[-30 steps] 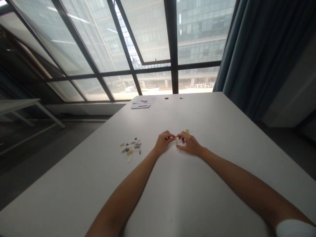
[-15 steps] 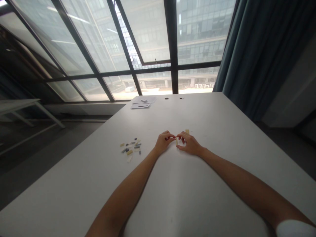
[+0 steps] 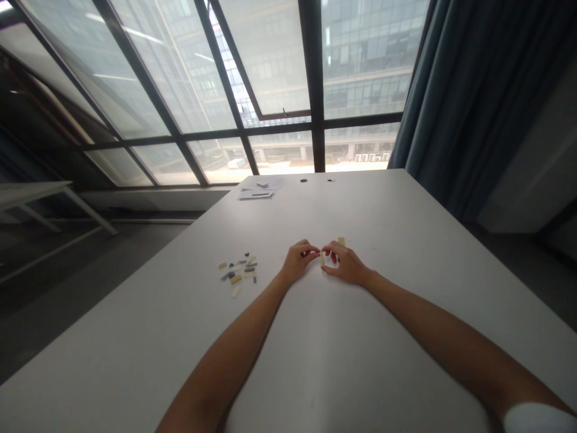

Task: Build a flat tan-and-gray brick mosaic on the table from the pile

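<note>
A slim cream-coloured building piece (image 3: 322, 258) stands on end between the thumb and fingers of my right hand (image 3: 346, 263), which is closed on it. My left hand (image 3: 298, 260) is pinched, its fingertips meeting the upper end of that piece. Whatever the left fingers hold is too small to make out. Just beyond the right hand lies a tan block (image 3: 341, 240), partly hidden by the fingers. Left of both hands is a loose scatter of small tan, cream, grey and dark pieces, among them a tan brick (image 3: 236, 279) and a grey bar (image 3: 249, 270).
Everything lies on a long white table (image 3: 324, 361). Papers (image 3: 256, 194) with a dark pen-like object rest at its far left corner, and two small round fittings sit near the far edge. Windows stand behind, a blue curtain (image 3: 455, 108) to the right, another table (image 3: 36, 191) at left.
</note>
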{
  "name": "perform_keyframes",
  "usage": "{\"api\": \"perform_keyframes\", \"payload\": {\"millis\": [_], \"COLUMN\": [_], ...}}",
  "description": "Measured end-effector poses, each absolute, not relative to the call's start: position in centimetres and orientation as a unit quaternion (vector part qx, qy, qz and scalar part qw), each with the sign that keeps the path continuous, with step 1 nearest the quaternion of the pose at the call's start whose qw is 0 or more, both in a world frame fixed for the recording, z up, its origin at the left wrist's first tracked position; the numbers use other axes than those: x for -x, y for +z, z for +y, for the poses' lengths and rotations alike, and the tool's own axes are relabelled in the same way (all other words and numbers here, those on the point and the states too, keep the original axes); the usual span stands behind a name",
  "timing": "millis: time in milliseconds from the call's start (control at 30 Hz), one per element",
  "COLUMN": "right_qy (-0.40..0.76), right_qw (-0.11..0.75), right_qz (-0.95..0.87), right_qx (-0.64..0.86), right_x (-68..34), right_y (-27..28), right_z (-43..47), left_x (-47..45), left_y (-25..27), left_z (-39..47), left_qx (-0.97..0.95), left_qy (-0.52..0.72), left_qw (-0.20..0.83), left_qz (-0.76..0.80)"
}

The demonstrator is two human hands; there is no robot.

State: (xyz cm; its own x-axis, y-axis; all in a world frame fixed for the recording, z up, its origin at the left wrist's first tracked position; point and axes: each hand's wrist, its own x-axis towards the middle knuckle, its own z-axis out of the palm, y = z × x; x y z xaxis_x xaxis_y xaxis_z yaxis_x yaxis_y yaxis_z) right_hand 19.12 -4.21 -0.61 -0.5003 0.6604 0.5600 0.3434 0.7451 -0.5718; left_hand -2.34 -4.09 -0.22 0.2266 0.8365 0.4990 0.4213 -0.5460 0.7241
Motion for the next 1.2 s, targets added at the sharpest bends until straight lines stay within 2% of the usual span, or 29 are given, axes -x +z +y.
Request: {"api": "perform_keyframes", "payload": {"millis": [1200], "right_qy": [0.200], "right_qw": [0.400], "right_qz": [-0.843], "right_qx": [0.299], "right_x": [-19.24], "right_y": [-0.63], "right_z": [-4.18], "left_x": [2.29], "left_y": [-0.33], "left_z": [-4.01], "left_qx": [-0.753], "left_qy": [0.454], "left_qw": [0.221], "left_qz": [0.422]}}
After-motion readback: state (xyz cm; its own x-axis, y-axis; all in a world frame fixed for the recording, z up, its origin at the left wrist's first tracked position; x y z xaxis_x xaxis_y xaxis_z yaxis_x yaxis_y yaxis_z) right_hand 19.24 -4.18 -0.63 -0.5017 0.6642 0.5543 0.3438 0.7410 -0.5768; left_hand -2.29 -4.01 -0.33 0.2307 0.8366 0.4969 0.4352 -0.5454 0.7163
